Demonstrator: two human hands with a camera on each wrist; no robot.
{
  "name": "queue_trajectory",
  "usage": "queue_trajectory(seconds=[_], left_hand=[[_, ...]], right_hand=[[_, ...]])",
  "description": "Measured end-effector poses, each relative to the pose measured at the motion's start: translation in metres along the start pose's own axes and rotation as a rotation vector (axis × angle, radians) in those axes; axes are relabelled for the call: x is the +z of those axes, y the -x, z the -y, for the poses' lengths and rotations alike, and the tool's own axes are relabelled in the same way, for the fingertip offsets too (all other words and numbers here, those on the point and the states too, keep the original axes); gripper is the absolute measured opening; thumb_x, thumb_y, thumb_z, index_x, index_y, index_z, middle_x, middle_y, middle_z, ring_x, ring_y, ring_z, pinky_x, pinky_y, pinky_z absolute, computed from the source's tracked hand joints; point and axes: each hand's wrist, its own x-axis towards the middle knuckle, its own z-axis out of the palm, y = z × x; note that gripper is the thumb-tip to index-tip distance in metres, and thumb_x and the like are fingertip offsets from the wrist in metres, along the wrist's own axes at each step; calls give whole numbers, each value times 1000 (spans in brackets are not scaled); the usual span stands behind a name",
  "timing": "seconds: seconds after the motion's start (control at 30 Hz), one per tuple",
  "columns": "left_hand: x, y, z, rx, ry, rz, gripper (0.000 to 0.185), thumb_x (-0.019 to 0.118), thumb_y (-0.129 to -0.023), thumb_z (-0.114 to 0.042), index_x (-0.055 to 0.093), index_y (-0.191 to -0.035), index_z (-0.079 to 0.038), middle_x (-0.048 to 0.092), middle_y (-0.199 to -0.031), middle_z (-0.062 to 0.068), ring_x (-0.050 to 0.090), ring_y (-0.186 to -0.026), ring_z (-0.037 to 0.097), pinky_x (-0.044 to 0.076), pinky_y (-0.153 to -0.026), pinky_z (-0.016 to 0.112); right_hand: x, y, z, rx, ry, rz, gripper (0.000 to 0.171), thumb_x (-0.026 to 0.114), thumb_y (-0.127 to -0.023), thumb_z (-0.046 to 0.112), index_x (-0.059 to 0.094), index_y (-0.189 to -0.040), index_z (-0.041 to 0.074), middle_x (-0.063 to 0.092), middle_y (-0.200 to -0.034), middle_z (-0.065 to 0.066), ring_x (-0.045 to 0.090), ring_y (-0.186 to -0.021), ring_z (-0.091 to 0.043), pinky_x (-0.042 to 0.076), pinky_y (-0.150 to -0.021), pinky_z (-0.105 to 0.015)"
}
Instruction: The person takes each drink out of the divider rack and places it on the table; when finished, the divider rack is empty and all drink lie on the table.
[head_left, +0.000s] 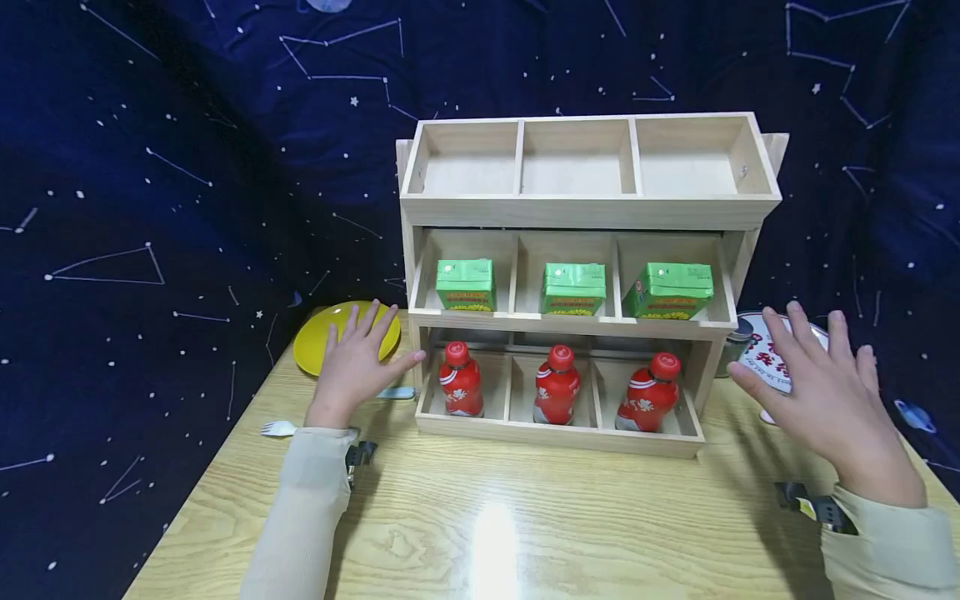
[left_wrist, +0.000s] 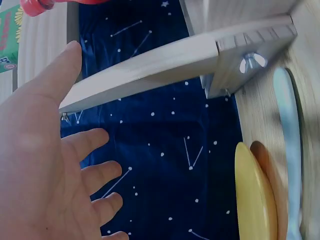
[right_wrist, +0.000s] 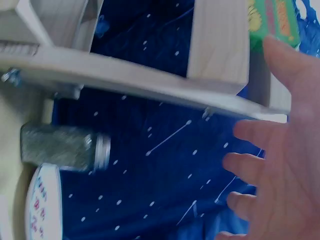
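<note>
My left hand [head_left: 354,364], fingers spread and holding nothing, hovers left of a wooden three-tier rack [head_left: 592,212]. Beyond it lies a yellow plate [head_left: 306,343]. On the other side my right hand [head_left: 832,400] is spread too, near a white plate with red markings [head_left: 767,354] and a lidded jar [right_wrist: 57,146]. Red bottles [head_left: 557,392] stand one per compartment in the rack's bottom tier. The middle tier holds green cartons [head_left: 573,287], also one per compartment. Nothing sits in the top tier's three compartments.
A light-blue utensil handle [left_wrist: 286,107] lies beside the yellow plate. Left of my sleeve a pale fork [head_left: 279,428] rests on the wooden table [head_left: 420,517]. Dark blue star-patterned cloth [head_left: 225,167] hangs behind and along the left side.
</note>
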Motion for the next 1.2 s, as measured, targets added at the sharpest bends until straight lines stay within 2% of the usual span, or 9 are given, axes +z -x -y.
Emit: queue_trajectory(seconds=[0.27,0.37,0.47,0.5,0.6,0.73,0.9,1.03,1.2], left_hand=[[4,-1,-8,-19,189,-114,84,65,-88,-58,37,-152,-12,35,-155,16,34,-139,39,34,-109,59],[5,-1,-11,-58,256,-143,79,66,-89,-53,39,-151,-13,37,-153,15,38,-136,37,37,-108,57],[6,-2,-12,-95,311,-159,76,67,-89,-51,40,-150,-14,39,-152,13,41,-135,35,39,-107,56],[6,-3,-12,-100,332,-161,75,67,-89,-49,40,-150,-14,41,-151,13,42,-134,34,40,-107,55],[7,-5,-13,-107,405,-160,74,68,-90,-47,41,-149,-13,43,-148,13,46,-130,33,43,-104,53],[11,-9,-15,-97,520,-166,70,70,-91,-41,43,-147,-10,47,-145,13,51,-126,34,46,-102,50],[17,-13,-18,-88,650,-174,64,70,-92,-35,46,-145,-8,52,-141,14,55,-123,35,49,-99,47],[22,-15,-20,-98,717,-179,59,71,-92,-33,50,-141,-8,57,-136,12,58,-119,36,52,-96,46],[28,-16,-23,-114,789,-197,51,71,-92,-29,55,-136,-9,60,-129,11,60,-115,35,53,-94,44]], right_hand=[[-19,-9,35,-184,-187,-280,73,61,-96,42,34,-153,6,25,-159,-17,7,-149,-37,2,-116,-64],[-22,-16,49,-271,-277,-393,68,65,-94,40,44,-146,2,39,-152,-20,23,-145,-38,11,-119,-55],[-24,-25,60,-330,-346,-461,64,69,-92,38,51,-142,3,47,-145,-21,34,-139,-39,20,-118,-50],[-25,-28,63,-334,-372,-468,63,71,-91,35,51,-142,4,48,-144,-21,36,-137,-38,22,-117,-48],[-26,-35,72,-306,-423,-465,61,74,-90,25,51,-144,10,49,-145,-15,41,-134,-32,30,-112,-29],[-26,-45,81,-269,-475,-430,63,74,-90,14,48,-147,18,48,-145,-7,45,-130,-23,34,-94,-6],[-22,-53,88,-259,-497,-399,62,74,-90,14,49,-147,20,51,-143,-6,47,-125,-11,38,-88,-6],[-16,-57,89,-257,-519,-377,61,75,-89,11,51,-145,18,54,-138,-8,47,-112,-1,38,-84,-7],[-10,-59,90,-260,-523,-374,60,76,-88,10,53,-143,15,55,-135,-11,46,-104,1,37,-83,-8]])
